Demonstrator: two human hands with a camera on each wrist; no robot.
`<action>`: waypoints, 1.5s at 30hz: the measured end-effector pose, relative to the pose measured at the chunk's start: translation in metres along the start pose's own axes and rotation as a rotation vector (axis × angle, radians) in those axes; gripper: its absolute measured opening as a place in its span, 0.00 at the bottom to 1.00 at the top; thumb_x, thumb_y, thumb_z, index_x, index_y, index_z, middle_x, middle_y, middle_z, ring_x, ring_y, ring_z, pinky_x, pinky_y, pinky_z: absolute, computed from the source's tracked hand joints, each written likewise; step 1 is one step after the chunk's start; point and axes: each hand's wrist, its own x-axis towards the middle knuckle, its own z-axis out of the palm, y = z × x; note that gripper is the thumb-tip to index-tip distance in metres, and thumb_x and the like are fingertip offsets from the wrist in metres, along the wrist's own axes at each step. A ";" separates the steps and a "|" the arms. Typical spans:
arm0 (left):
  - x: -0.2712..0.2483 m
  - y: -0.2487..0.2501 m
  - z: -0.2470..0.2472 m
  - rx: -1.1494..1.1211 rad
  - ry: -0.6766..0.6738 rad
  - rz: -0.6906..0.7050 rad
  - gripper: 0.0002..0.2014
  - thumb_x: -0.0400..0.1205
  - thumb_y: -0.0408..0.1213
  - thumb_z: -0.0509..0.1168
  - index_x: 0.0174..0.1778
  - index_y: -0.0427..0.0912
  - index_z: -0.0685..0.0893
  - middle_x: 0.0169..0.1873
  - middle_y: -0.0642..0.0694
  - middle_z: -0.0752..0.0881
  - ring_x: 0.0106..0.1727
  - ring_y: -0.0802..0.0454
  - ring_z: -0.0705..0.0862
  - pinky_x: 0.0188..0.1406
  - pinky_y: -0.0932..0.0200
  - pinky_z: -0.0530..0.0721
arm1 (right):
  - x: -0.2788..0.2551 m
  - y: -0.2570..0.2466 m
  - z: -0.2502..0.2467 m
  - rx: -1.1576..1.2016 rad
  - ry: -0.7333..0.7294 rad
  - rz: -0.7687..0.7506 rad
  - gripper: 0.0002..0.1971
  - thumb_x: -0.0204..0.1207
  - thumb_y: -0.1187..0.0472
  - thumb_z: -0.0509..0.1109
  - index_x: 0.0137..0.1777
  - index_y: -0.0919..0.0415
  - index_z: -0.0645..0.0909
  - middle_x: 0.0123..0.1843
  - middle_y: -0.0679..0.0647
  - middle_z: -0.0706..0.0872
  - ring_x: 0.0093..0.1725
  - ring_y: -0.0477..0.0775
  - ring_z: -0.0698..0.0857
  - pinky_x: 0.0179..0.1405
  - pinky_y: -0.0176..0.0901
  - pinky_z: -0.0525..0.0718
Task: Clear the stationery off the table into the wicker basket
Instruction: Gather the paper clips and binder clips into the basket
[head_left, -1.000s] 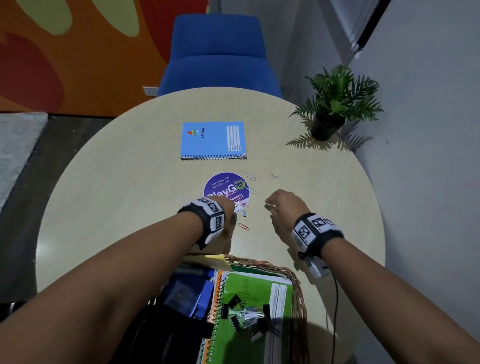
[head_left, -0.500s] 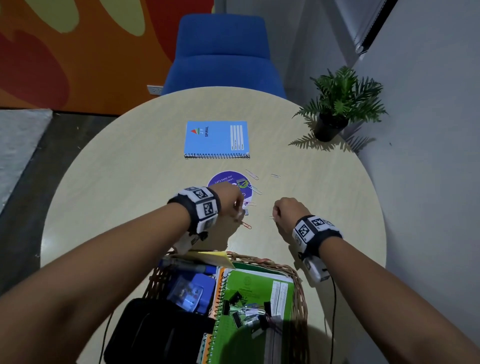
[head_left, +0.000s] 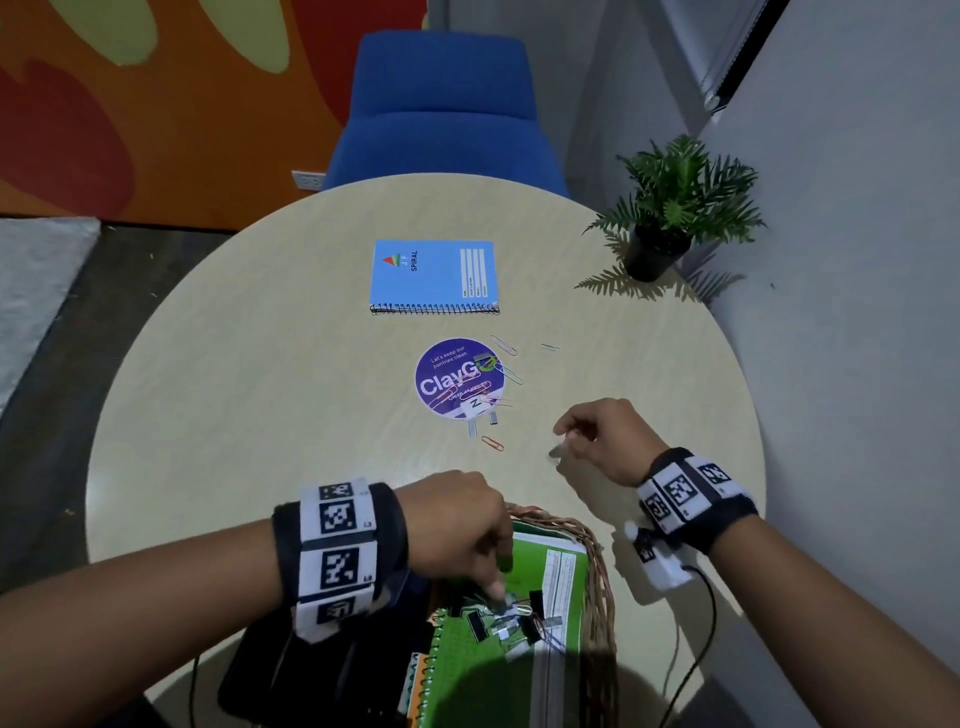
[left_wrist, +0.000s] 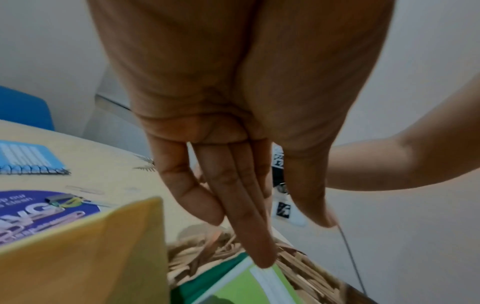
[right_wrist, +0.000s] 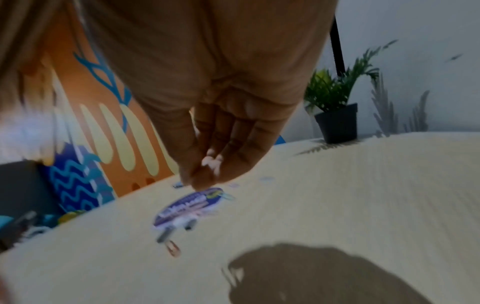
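Note:
My left hand (head_left: 496, 577) hangs over the wicker basket (head_left: 597, 561). Its fingers (left_wrist: 259, 246) point straight down at the green notebook (head_left: 519, 670) inside and hold nothing. Binder clips (head_left: 535, 603) and small metal bits lie on that notebook. My right hand (head_left: 563, 441) hovers above the table (head_left: 260, 389) to the right of the basket, fingertips (right_wrist: 202, 181) pinched on a small pale paper clip that is blurred. Several paper clips (head_left: 492, 443) and staple strips (head_left: 471, 427) lie on and around a purple round sticker (head_left: 457, 376). A blue spiral notebook (head_left: 434, 275) lies farther back.
A potted plant (head_left: 675, 208) stands at the table's far right by the wall. Behind the table is a blue chair (head_left: 441, 104). A black pouch (head_left: 291, 665) and a yellow paper (left_wrist: 91, 257) sit in the basket's left part. A cable (head_left: 696, 623) trails from my right wrist.
My left hand has left the clips by the sticker, moved back over the basket and straightened its fingers. My right hand has lifted off the table, drawing back to the right.

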 end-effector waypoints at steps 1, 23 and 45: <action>-0.002 -0.003 -0.002 0.015 0.026 -0.006 0.18 0.72 0.54 0.72 0.54 0.49 0.89 0.46 0.51 0.93 0.49 0.52 0.88 0.47 0.60 0.81 | -0.010 -0.005 -0.004 0.007 -0.027 -0.034 0.08 0.73 0.70 0.69 0.45 0.59 0.88 0.35 0.54 0.89 0.32 0.43 0.85 0.41 0.36 0.82; 0.114 -0.149 -0.059 0.132 0.248 -0.554 0.11 0.75 0.42 0.69 0.43 0.37 0.85 0.40 0.39 0.85 0.35 0.42 0.78 0.38 0.54 0.80 | 0.060 -0.056 0.046 -0.721 -0.150 -0.079 0.08 0.75 0.54 0.69 0.51 0.56 0.81 0.51 0.56 0.87 0.49 0.61 0.86 0.43 0.46 0.78; 0.034 -0.057 -0.081 0.005 0.338 -0.175 0.02 0.74 0.36 0.72 0.41 0.45 0.86 0.32 0.50 0.88 0.37 0.51 0.84 0.42 0.59 0.78 | 0.045 -0.031 0.021 -0.385 -0.129 0.076 0.04 0.65 0.63 0.69 0.32 0.57 0.84 0.34 0.51 0.89 0.36 0.57 0.87 0.38 0.45 0.86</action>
